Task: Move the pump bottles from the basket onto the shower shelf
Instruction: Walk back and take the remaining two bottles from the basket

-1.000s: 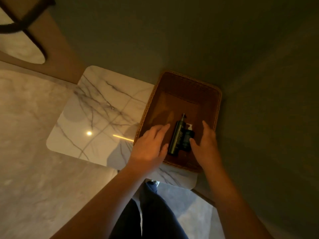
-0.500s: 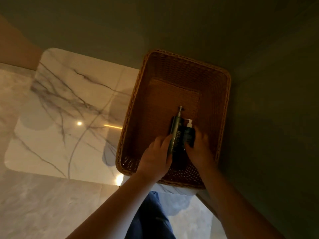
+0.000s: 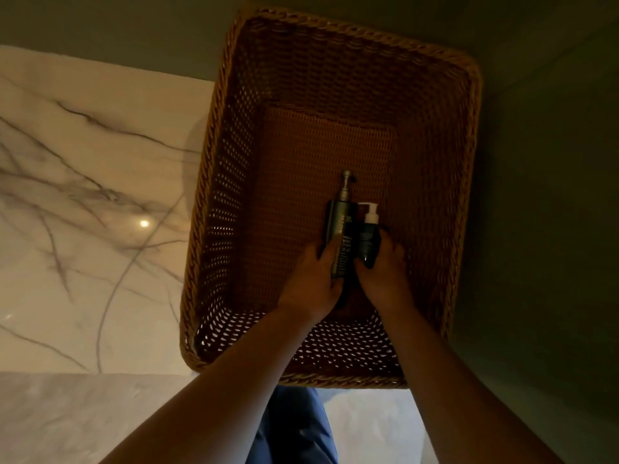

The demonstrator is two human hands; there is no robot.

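Gripping two bottles lying side by side on basket (image 3: 214,202) floor: left hand (image 3: 313,279) fingers curled round tall bottle (image 3: 341,236), right hand (image 3: 385,272) round short bottle (image 3: 367,241). Advice: wrap bodies firmly, avoid pump heads, lift straight up clear of rim; shelf not in view

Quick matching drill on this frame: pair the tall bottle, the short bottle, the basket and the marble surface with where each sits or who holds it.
Column 1:
1. tall dark pump bottle
2. short bottle with white pump
3. wicker basket
4. marble surface

Column 2:
A. left of the basket
B. under the left hand
C. holds both bottles
D. under the right hand

Pairs: 1-B, 2-D, 3-C, 4-A
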